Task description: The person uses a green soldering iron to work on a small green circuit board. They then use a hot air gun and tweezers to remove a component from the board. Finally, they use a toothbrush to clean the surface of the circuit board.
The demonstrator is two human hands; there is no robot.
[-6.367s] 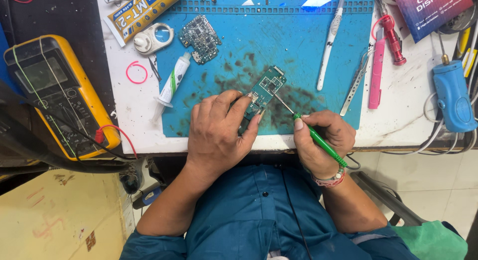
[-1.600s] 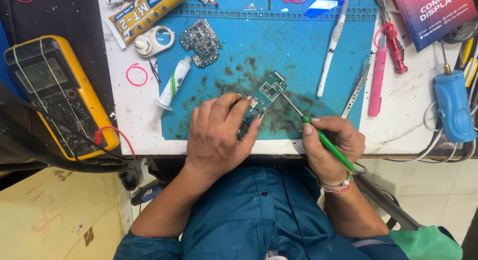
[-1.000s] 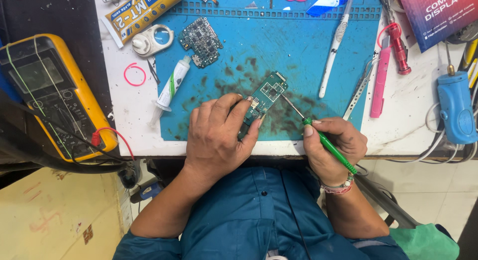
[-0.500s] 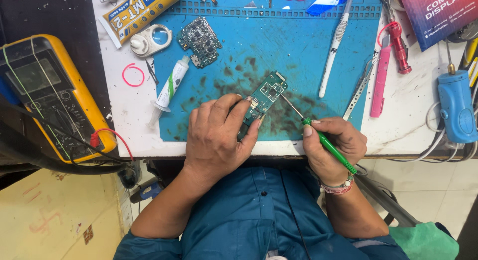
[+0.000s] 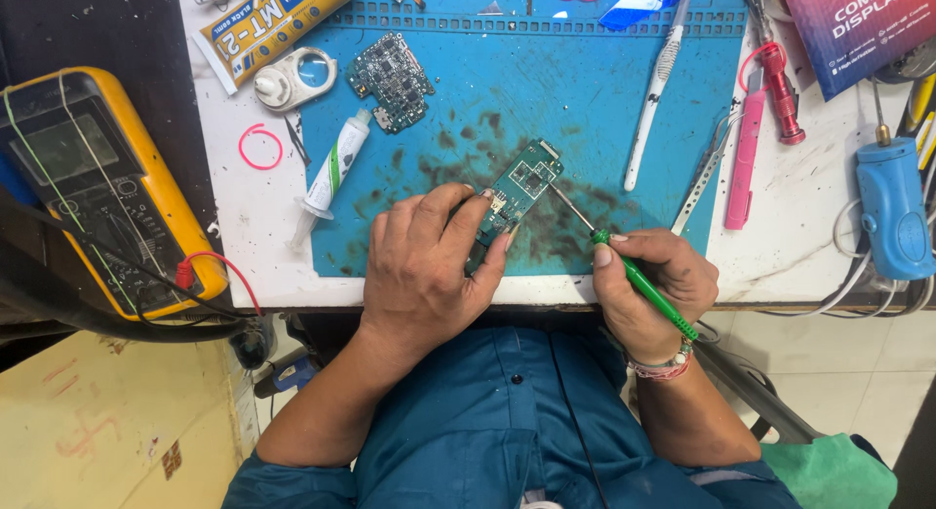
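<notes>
A green circuit board [image 5: 524, 185] lies tilted on the blue work mat [image 5: 585, 99]. My left hand [image 5: 429, 265] presses down on the board's lower end, fingers covering part of it. A green-handled screwdriver [image 5: 639, 280] is gripped in my right hand [image 5: 648, 290], its thin metal tip touching the board's right edge near the upper end.
A second dark circuit board [image 5: 392, 80] and a white syringe tube [image 5: 330, 177] lie at the mat's left. A yellow multimeter [image 5: 97, 187] with a red lead sits far left. A white brush [image 5: 655, 90], tweezers [image 5: 704, 173], pink and red tools [image 5: 751, 138] and a blue device [image 5: 892, 212] lie to the right.
The screwdriver has shifted from a low angle near the mat's front edge up to the board's right side. My left hand stays on the board.
</notes>
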